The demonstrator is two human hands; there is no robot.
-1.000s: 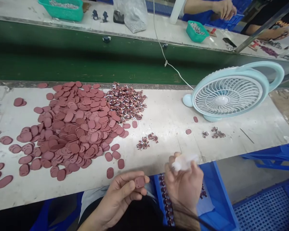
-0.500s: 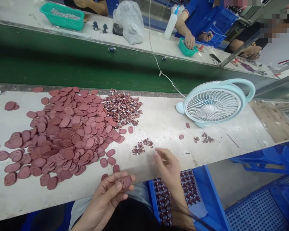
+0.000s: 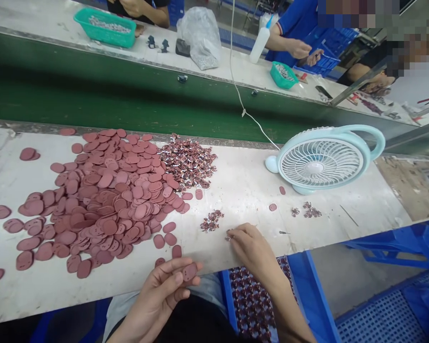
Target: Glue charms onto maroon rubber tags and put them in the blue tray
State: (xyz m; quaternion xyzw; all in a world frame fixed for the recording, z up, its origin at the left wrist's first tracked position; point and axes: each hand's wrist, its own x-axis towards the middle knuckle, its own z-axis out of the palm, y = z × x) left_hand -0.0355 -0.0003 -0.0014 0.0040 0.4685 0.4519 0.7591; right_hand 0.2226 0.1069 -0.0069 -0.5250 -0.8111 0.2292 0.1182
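Note:
My left hand [image 3: 164, 290] pinches a reddish oval disc [image 3: 189, 272] with small holes, above the front edge of the table. To its right, my right hand [image 3: 248, 245] has its fingertips closed on a small brown-and-white part [image 3: 229, 234] just over the tabletop. A small cluster of similar parts [image 3: 211, 221] lies just left of those fingertips. A large heap of reddish discs [image 3: 103, 200] covers the left of the table, with a pile of small brown parts [image 3: 189, 162] against its right side.
A light blue fan [image 3: 318, 162] stands at the back right, its cord running up. Below the table edge, a blue crate [image 3: 320, 295] holds rows of brown parts. People sit at the far bench [image 3: 236, 69] with green baskets.
My right hand has closed its fingertips on a small part, and the cluster beside it looks smaller. The view has shifted slightly. Across the bench, a person's hand has left the small green basket.

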